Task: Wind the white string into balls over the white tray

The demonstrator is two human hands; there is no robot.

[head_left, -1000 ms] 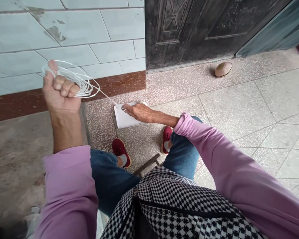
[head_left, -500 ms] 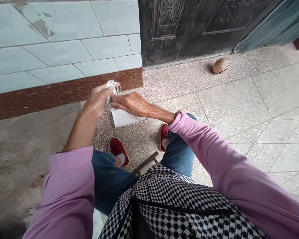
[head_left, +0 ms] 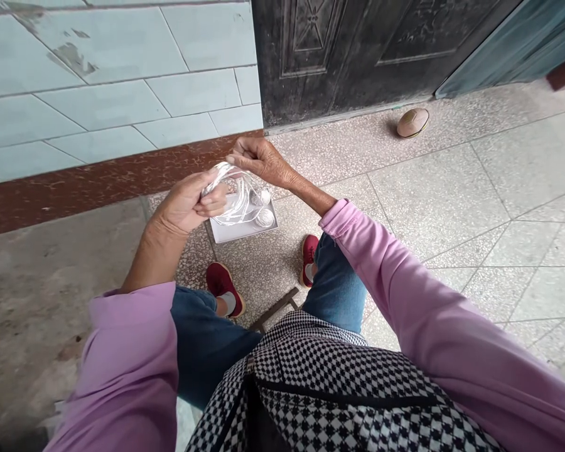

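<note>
My left hand (head_left: 187, 204) is closed around a bundle of thin white cord loops (head_left: 233, 199), held low in front of my knees. My right hand (head_left: 258, 161) pinches the top of the same loops, its fingers pressed together just right of the left hand. Below both hands a white shallow tray (head_left: 226, 232) lies on the floor, with two small round silvery pieces (head_left: 265, 217) at its right end. Both arms wear pink sleeves.
I sit with red shoes (head_left: 225, 286) on a speckled tile floor. A tiled wall with a brown base strip (head_left: 75, 188) runs on the left, a dark door (head_left: 358, 56) stands ahead, and a small tan ball (head_left: 412, 122) lies near it.
My left hand came down from high on the left with the cord loops and met my right hand, which rose off the tray and took hold of the loops' top.
</note>
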